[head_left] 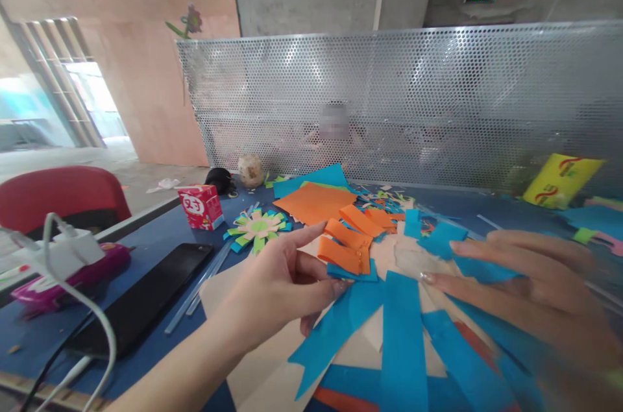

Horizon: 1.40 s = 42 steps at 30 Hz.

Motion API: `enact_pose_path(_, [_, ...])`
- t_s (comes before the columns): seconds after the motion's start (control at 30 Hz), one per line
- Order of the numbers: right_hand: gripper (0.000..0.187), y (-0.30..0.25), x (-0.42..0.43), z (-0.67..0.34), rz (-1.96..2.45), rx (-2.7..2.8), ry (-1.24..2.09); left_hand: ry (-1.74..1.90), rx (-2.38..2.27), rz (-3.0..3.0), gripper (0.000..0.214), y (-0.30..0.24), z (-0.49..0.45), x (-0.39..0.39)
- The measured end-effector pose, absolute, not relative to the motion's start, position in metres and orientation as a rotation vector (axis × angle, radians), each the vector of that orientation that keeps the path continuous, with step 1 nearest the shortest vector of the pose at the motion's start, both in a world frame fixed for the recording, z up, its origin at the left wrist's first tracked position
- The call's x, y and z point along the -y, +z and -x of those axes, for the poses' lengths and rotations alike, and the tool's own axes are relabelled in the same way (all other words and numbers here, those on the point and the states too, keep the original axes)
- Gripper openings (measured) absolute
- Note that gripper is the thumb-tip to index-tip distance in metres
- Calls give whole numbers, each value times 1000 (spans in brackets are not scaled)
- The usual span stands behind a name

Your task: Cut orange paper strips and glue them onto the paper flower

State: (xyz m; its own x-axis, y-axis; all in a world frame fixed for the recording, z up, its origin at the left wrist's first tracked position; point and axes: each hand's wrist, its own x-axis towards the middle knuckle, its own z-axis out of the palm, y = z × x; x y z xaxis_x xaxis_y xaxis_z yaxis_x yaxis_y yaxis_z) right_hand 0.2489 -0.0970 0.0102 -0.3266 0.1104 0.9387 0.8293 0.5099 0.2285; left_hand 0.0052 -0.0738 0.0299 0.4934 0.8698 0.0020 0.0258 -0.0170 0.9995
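Observation:
A flower-like piece of felt strips lies in front of me, with blue strips (pixel 403 334) fanned out around a pale centre (pixel 409 256). Orange strips (pixel 348 253) on its left side are folded into loops. My left hand (pixel 287 276) is closed on that side, thumb and fingers pinching a folded blue strip (pixel 357 269) just below the orange loops. My right hand (pixel 530 282) is blurred and stretched out over the right side. Its fingers are apart, two fingertips reaching the pale centre and a blue strip (pixel 442 237) beside it.
A finished-looking felt flower (pixel 259 229), a red box (pixel 200 207), a phone (pixel 146 295) and a white power adapter with cables (pixel 68 256) are to the left. Orange sheets (pixel 314 203) and scraps lie behind. A perforated screen (pixel 389 100) closes the back; a yellow packet (pixel 562 181) stands right.

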Motion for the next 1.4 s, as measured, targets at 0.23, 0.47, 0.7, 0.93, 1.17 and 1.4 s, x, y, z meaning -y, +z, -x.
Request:
enact_pose_path(0.23, [15,7,82,-260,702,1707,-670,967,-898,-1392,80,38,-7,72])
enact_pose_path(0.47, [15,10,88,-253,662,1746,-749,940,-967,-1380,80,29,-15,72])
enact_pose_path(0.7, [19,10,90,-248,686,1808,-773,896,-1039,-1361,85,21,-18,70])
enact_pose_path(0.93, [22,8,89,-249,671,1787,-762,849,-942,-1323,82,17,-17,66])
enact_pose_path(1.17, [19,11,90,-249,651,1826,-736,909,-935,-1319,78,21,-20,66])
enact_pose_path(1.4, [24,11,90,-249,653,1836,-747,927,-1017,-1350,85,21,-22,68])
